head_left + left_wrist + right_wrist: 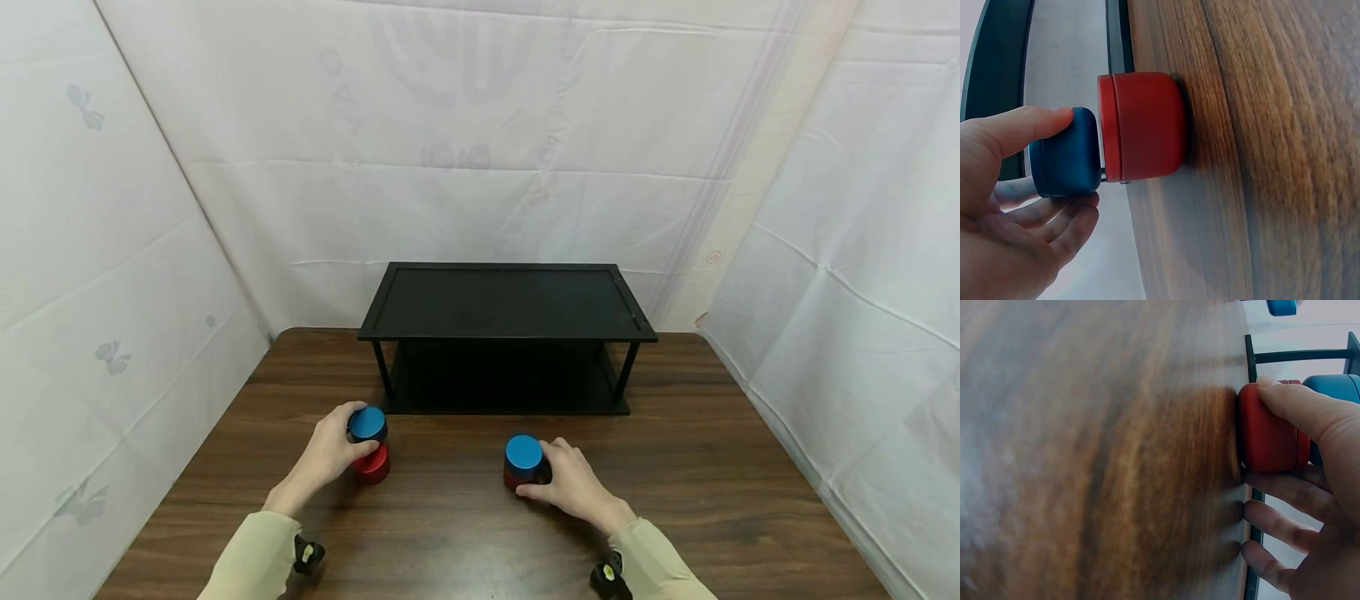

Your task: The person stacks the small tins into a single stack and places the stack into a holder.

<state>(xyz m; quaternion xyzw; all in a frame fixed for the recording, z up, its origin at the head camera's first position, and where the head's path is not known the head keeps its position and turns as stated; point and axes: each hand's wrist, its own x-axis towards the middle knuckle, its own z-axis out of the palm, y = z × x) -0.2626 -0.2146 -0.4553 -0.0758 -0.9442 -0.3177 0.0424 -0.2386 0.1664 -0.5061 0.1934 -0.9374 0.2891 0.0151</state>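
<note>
On the left, my left hand [330, 448] pinches a small round blue tin [1066, 153] between thumb and fingers. It is held just over the lid of a red tin [1147, 125] that stands on the table, with a narrow gap between them in the left wrist view. To the right, my right hand [572, 483] grips another red tin [1269, 434] low down, thumb on one side and fingers on the other. That red tin stands on the table with a second blue tin [523, 452] on top of it.
A black two-level rack [510, 300] stands at the back of the brown wooden table [442, 517], behind both pairs of tins. White cloth sheets [465, 125] hang along the back and both sides. Each wrist wears a small black camera [307, 553].
</note>
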